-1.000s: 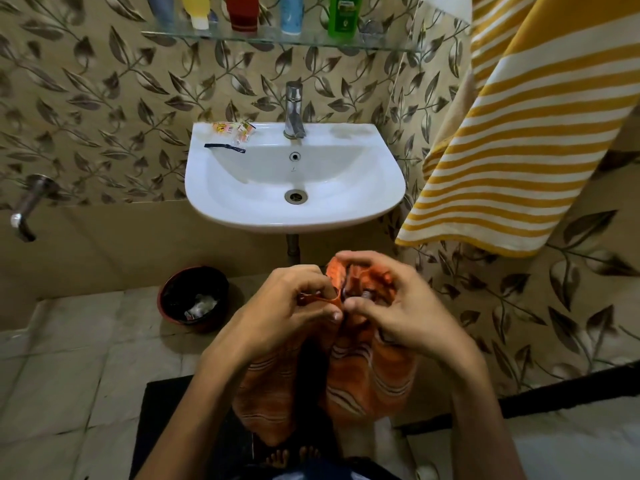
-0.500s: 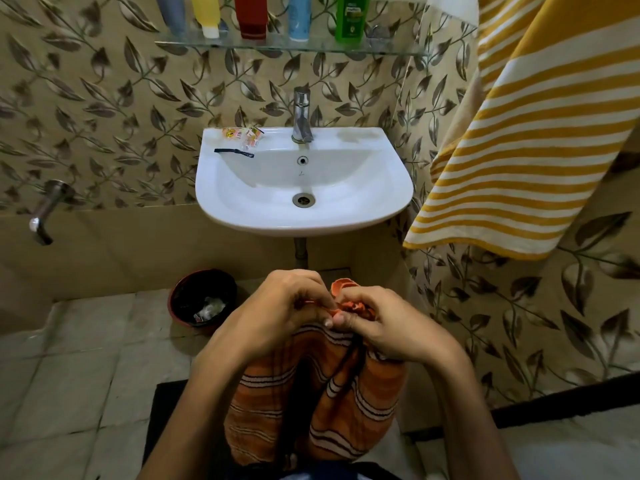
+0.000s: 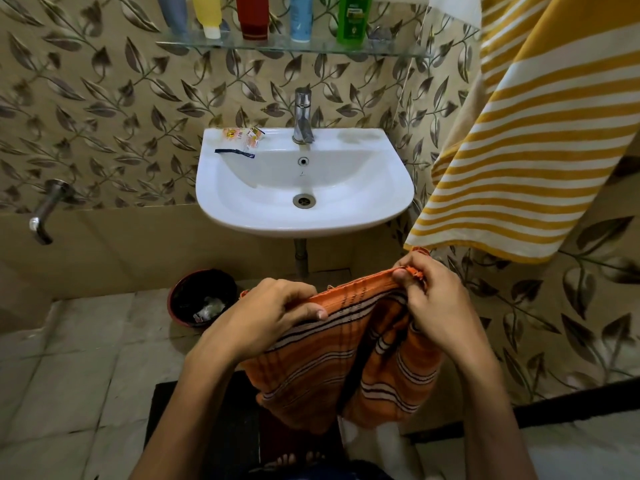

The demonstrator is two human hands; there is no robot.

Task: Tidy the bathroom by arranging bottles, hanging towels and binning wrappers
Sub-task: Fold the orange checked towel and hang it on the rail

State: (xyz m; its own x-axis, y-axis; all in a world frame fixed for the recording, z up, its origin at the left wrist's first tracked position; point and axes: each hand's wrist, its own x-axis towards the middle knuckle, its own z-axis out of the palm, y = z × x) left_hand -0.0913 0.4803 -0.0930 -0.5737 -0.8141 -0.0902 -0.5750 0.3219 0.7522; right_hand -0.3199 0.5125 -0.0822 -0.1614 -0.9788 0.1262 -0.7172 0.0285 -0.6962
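An orange towel with dark and white stripes hangs in front of me, below the sink. My left hand grips its top edge at the left, fingers curled over the cloth. My right hand pinches the top edge near the right corner. The edge is stretched between the two hands. Small wrappers and a dark strip lie on the sink's back left rim. Several bottles stand on the glass shelf. A yellow-and-white striped towel hangs on the right wall.
A white sink with a tap is mounted ahead. A dark bin holding scraps stands on the tiled floor below left. A wall tap sticks out at the left. A dark mat lies underfoot.
My hands have drawn apart, spreading the bunched top edge of the orange towel out between them. The right hand rose slightly to the right.
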